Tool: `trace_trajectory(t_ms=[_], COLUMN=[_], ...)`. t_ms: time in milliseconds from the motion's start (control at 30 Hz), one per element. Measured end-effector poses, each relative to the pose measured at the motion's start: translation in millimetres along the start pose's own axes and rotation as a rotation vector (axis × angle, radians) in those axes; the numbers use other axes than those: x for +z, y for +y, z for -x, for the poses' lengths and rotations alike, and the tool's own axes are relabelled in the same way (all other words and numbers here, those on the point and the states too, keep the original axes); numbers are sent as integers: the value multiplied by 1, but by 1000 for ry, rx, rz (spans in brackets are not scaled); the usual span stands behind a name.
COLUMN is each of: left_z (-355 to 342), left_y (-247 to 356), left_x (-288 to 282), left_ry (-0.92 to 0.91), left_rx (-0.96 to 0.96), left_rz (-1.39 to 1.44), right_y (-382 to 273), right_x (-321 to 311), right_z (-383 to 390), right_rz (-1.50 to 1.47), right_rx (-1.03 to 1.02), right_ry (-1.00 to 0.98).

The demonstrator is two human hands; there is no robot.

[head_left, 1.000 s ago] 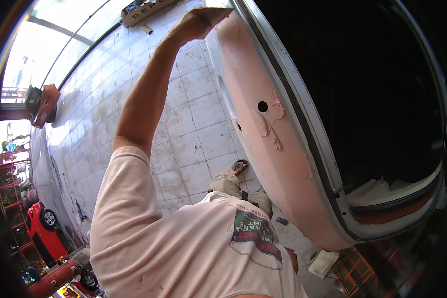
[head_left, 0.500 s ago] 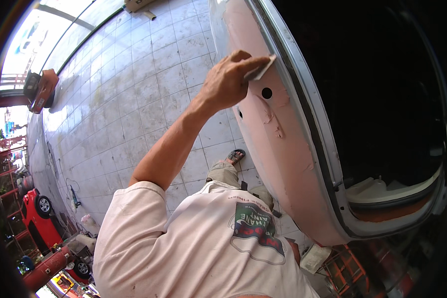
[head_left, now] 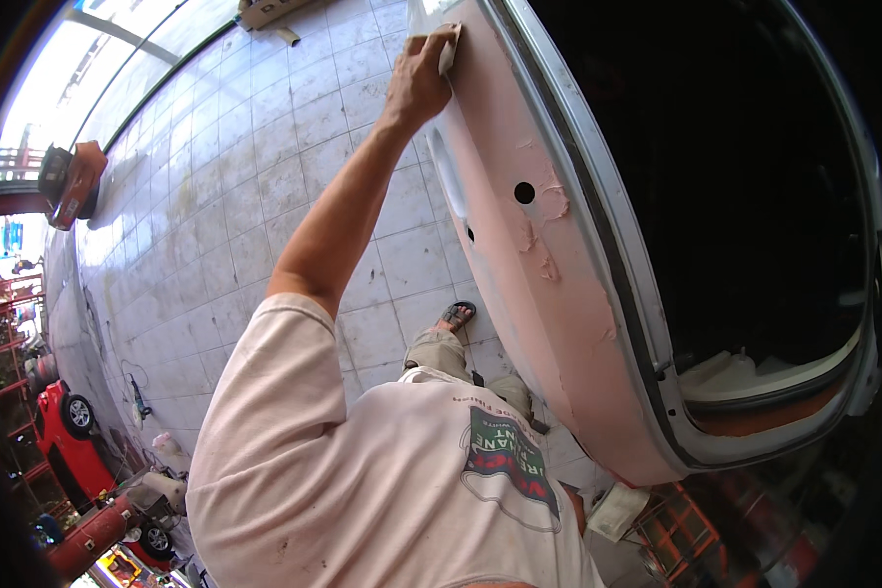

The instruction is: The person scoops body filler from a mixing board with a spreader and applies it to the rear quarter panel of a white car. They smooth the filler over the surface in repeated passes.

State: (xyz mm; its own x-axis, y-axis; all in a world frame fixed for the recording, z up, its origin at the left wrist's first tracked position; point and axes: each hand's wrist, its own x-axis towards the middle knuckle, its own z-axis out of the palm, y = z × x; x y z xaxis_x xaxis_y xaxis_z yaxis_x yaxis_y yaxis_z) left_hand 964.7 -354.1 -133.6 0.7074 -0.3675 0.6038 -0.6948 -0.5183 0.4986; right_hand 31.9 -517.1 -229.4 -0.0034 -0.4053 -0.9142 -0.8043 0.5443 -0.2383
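Note:
My left hand (head_left: 420,80) is closed on a thin, flat filler spreader (head_left: 450,51), held against the upper part of a car body panel (head_left: 519,323). Pink filler coats most of this panel, and its edge runs beside a dark window opening. Raised, rough ridges of filler (head_left: 556,203) stand out next to a round black hole (head_left: 524,193). Only a small bit of my right arm (head_left: 576,502) shows past my shirt; the right hand itself is hidden.
Grey floor tiles (head_left: 265,196) stretch to the left of the panel. A red car (head_left: 69,441) and a red metal rack (head_left: 10,363) are at the far left. An orange metal frame (head_left: 681,534) and a pale block-like thing (head_left: 617,510) stand low at the right.
My left hand has moved up and slightly left along the panel with the spreader, away from the round hole. More rough filler shows beside the hole now.

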Motion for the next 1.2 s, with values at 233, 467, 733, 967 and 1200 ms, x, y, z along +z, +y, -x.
trace_trajectory(t_ms=[233, 467, 733, 967, 1200], left_z=[-14, -142, -82, 16, 131], left_y=[-22, -37, 66, 146, 250], left_x=[-48, -35, -69, -70, -66], left_ry=[-207, -559, -677, -555, -403], left_rx=[-25, 23, -151, -379, -324], left_rz=[111, -164, 16, -8, -66], right_y=[-2, 14, 15, -8, -12], right_x=[20, -2, -29, -104, -197], right_z=[23, 1, -12, -97, -185], right_rz=[345, -208, -58, 81, 218], right_rx=[-306, 160, 36, 21, -66], right_ry=[4, -10, -104, -121, -166])
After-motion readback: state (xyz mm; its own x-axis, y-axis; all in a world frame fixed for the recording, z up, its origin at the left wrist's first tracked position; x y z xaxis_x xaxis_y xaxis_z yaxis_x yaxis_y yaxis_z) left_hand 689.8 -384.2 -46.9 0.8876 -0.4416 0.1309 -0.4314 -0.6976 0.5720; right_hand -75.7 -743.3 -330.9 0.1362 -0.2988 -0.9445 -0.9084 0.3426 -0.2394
